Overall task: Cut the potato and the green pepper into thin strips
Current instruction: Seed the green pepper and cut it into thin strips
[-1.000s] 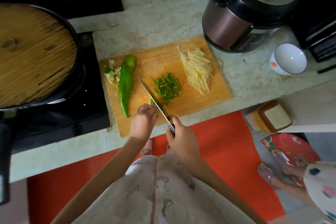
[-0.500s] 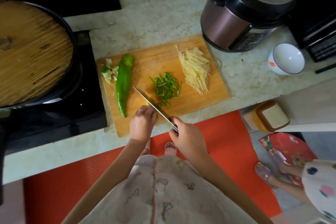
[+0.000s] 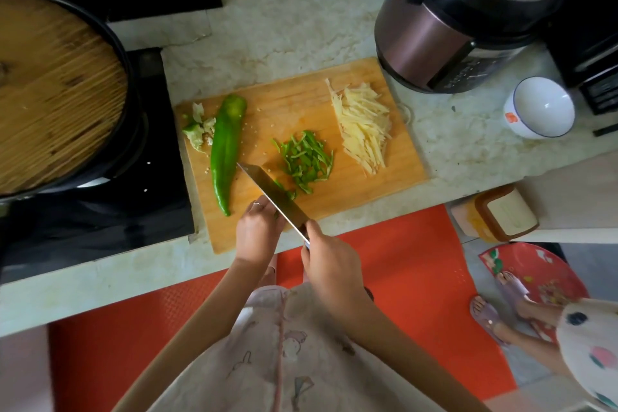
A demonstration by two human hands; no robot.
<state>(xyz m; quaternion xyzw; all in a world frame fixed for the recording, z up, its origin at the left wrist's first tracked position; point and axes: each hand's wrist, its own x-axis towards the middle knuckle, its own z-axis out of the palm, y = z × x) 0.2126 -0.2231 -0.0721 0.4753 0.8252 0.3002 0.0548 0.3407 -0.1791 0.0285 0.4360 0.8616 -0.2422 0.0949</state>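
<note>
Where the blade is resting: the knife (image 3: pixel 271 193) is lying slantwise over the near middle of the cutting board (image 3: pixel 294 100), with its tip pointing far-left, just beside the whole green pepper (image 3: pixel 225 157).
Right hand (image 3: pixel 329 264): it is gripping the knife handle at the board's near edge, fingers wrapping fully round it.
Left hand (image 3: pixel 257 231): it is sitting just left of the blade with fingers curling under and knuckles facing the steel. It is pinning down a pepper piece (image 3: pixel 288 191), which is mostly hiding beneath the hand and blade and showing only a green sliver on the blade's right side.
Pepper strips (image 3: pixel 304 159): a loose green heap is lying in the board's middle, just right of the blade.
Potato strips (image 3: pixel 364 125): a pale pile is lying on the right part of the board, apart from the green heap.
Pepper scraps (image 3: pixel 197 129): pale and green trimmings are sitting at the board's far-left corner, touching the whole pepper.
Lidded pan (image 3: pixel 57 94): it is sitting on the dark stove (image 3: pixel 160 184), left of the board.
Rice cooker (image 3: pixel 451 27): it is standing at the far right on the counter (image 3: pixel 284 27), with a white bowl (image 3: pixel 541 107) to its right.
Floor: an orange mat (image 3: pixel 401 261) is lying below the counter edge, and another person's sandalled feet (image 3: pixel 488 314) are showing at the near right.
</note>
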